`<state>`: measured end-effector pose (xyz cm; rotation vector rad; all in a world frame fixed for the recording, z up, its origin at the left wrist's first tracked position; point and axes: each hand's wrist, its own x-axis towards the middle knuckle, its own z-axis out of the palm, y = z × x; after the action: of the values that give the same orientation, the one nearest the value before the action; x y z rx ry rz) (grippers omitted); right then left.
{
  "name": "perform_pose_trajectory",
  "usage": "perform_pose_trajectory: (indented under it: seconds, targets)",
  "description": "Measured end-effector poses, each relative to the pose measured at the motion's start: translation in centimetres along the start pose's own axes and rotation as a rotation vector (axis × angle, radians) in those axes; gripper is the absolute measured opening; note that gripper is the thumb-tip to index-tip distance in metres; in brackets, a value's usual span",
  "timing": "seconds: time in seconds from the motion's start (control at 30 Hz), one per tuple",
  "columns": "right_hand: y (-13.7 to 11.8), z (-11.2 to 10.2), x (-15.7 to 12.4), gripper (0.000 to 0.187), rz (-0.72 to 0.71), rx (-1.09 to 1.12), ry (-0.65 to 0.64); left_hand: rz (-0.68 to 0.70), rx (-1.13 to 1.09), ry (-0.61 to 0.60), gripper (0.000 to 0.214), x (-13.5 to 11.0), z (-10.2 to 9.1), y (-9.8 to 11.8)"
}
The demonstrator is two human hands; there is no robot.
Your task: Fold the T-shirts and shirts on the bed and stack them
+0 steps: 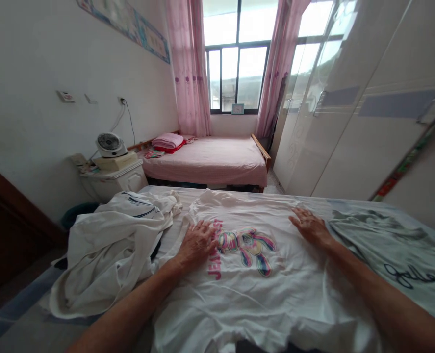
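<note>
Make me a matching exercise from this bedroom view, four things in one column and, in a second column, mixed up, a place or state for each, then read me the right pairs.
Things:
1. White printed shirt
2. Fan
3. Grey-green garment
4. Pink curtains

Places and states:
A. Marked with black script lettering
B. Hanging at both sides of the window
C. Spread out, with the left hand flat on it
D. Standing on a box atop the bedside cabinet

Right pairs: 1-C, 2-D, 3-A, 4-B.
</note>
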<state>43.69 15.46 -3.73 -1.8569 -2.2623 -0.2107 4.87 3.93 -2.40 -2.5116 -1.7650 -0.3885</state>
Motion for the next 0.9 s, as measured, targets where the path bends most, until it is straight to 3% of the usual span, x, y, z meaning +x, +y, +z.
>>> perform_pose_trajectory:
  seconds: [0.1,0.3,0.37,0.43,0.53,0.7,0.8,0.9]
  targets:
    - [-2.3,-0.5,-0.4,0.054,-0.127,0.062,-0.001,0.044,0.018,0.032,0.042,1.8,-0.5,-0.7]
    - [-11.7,-0.6,-0.6,0.052,-0.543,0.209,-0.045,0.014,0.02,-0.06,0.049,5.4,0.8,-1.3]
    - [-13.6,-0.1,0.2,0.053,-0.618,0.242,-0.075,0.076,0.015,-0.067,0.048,6.0,1.7,-1.1]
    - [-14.0,0.4,1.5,0.051,-0.603,0.251,-0.119,0.114,-0.006,-0.082,0.047,6.5,2.4,-1.3]
    - [-11.1,0.7,3.4,0.048,-0.309,0.209,-0.162,-0.003,-0.016,-0.104,0.049,7.0,2.5,-3.3]
    - [-2.3,0.1,3.3,0.056,0.14,0.124,-0.121,-0.275,0.005,-0.031,0.042,6.6,1.0,-8.0]
    - [1.2,-0.8,1.8,0.051,0.329,0.097,-0.092,-0.413,-0.002,0.036,0.039,5.7,-0.2,-9.0]
    - [3.0,-2.1,0.7,0.042,0.441,0.119,-0.111,-0.542,-0.041,0.037,0.036,5.0,-1.4,-9.4]
